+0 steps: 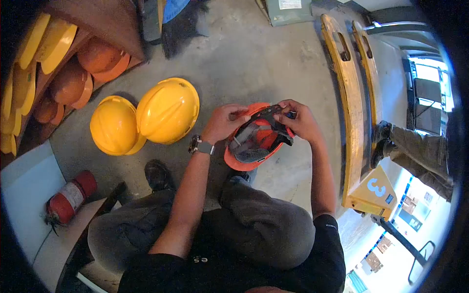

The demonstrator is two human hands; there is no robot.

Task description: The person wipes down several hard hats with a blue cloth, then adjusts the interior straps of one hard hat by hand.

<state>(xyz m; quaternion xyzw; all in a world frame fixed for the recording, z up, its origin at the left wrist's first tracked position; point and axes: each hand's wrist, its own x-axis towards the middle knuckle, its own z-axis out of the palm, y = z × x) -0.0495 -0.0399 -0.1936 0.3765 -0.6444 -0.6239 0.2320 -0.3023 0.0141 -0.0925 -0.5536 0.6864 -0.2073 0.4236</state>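
An orange-red hard hat [234, 161] is held upside down above my knees, its dark inner harness [251, 141] facing up. My left hand [225, 121], below a wristwatch, grips the upper left rim with bent fingers. On the other side, my right hand [299, 120] pinches the black headband [266, 113] at the upper right edge of the hat. Two yellow hard hats, one [115, 125] partly behind the other [168, 111], lie dome up on the floor to the left of my left hand.
Orange and yellow hard hats [100, 56] fill a brown container [112, 22] at upper left. A red fire extinguisher [72, 198] lies lower left. A yellow pallet jack [349, 112] stands on the right, with another person's legs [415, 151] beside it.
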